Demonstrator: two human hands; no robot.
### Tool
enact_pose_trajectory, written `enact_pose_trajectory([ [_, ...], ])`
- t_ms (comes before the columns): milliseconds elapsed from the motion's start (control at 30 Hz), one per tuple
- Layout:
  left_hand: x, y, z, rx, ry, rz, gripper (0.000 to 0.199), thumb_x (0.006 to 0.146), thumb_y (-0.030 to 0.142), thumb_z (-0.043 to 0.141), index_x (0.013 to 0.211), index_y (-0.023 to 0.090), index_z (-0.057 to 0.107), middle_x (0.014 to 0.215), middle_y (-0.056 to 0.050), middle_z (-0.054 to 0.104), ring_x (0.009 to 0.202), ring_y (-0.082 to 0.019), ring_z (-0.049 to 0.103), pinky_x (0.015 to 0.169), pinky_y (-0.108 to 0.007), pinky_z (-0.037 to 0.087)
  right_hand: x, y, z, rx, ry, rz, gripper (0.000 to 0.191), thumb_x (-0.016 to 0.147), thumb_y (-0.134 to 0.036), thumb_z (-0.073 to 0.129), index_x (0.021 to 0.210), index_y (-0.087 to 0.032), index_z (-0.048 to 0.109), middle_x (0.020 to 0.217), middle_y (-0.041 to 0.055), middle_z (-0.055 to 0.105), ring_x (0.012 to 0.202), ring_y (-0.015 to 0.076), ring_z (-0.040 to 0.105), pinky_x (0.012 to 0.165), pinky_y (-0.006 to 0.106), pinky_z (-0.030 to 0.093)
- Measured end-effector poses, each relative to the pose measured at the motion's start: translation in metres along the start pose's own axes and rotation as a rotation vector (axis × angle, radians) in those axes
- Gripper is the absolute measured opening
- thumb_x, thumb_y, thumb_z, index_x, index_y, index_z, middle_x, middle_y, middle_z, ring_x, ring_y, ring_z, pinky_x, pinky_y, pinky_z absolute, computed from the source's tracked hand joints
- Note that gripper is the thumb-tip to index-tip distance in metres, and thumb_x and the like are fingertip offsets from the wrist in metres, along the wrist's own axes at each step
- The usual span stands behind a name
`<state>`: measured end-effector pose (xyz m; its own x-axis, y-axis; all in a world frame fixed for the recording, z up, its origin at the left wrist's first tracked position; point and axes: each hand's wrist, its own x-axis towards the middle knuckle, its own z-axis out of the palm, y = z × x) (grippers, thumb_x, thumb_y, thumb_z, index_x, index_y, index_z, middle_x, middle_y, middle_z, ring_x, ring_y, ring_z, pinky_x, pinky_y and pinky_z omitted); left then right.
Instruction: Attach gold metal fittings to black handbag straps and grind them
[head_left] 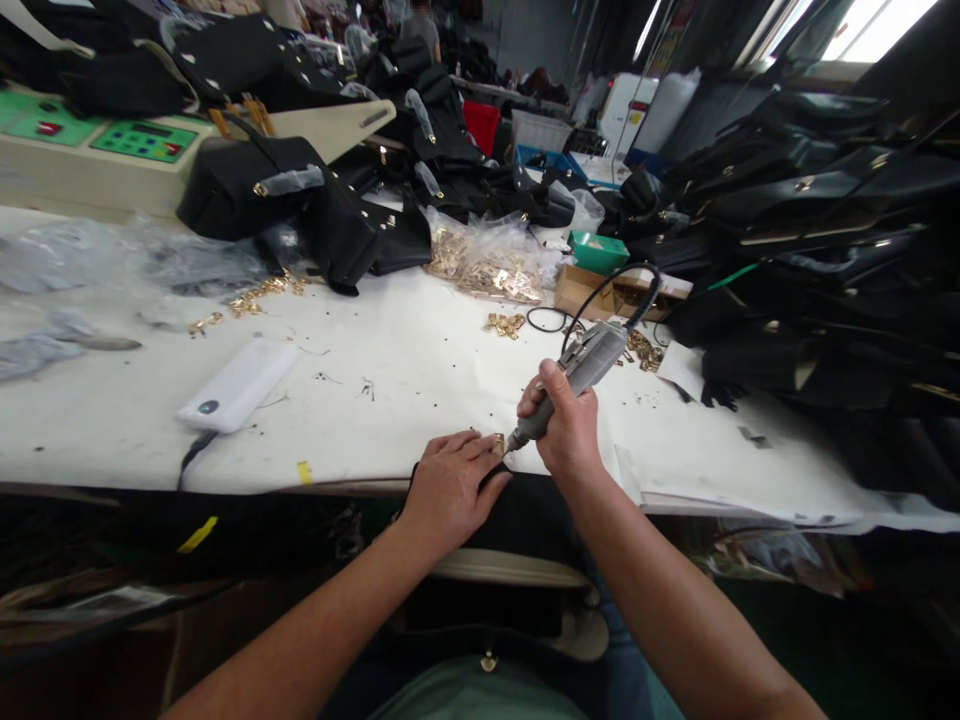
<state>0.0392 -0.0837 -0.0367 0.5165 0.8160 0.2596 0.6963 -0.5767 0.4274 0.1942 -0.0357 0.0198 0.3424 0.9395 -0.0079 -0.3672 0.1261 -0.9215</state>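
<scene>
My right hand (568,420) is wrapped round a grey power screwdriver (592,358), which tilts down to the left, a cable rising from its top. Its tip meets a small gold metal piece (499,442) at the table's front edge. My left hand (455,485) presses that piece with its fingertips against a black bag (525,510). The bag hangs over the edge into the lap, its opening with a beige rim towards me. What lies under my left palm is hidden.
A white power bank (240,385) with a cable lies left on the white table (390,350). Gold parts (505,325), a bag of gold pieces (499,265) and a cardboard box (585,290) are behind. Black bags (840,220) pile up right; a machine (97,160) stands back left.
</scene>
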Motion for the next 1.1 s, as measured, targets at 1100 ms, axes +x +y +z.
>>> enact_pose_trajectory([
  [1100, 0.002, -0.001, 0.000, 0.014, -0.012, -0.003, 0.025, 0.096, 0.036, 0.063, 0.119, 0.034, 0.070, 0.130, 0.002, 0.070, 0.122, -0.025, 0.059, 0.096, -0.045, 0.044, -0.013, 0.012, -0.002, 0.028, 0.067, 0.022, 0.040, 0.078, -0.047, 0.079, 0.065, -0.020, 0.053, 0.053, -0.0041, 0.053, 0.044, 0.0110, 0.050, 0.044, 0.024, 0.042],
])
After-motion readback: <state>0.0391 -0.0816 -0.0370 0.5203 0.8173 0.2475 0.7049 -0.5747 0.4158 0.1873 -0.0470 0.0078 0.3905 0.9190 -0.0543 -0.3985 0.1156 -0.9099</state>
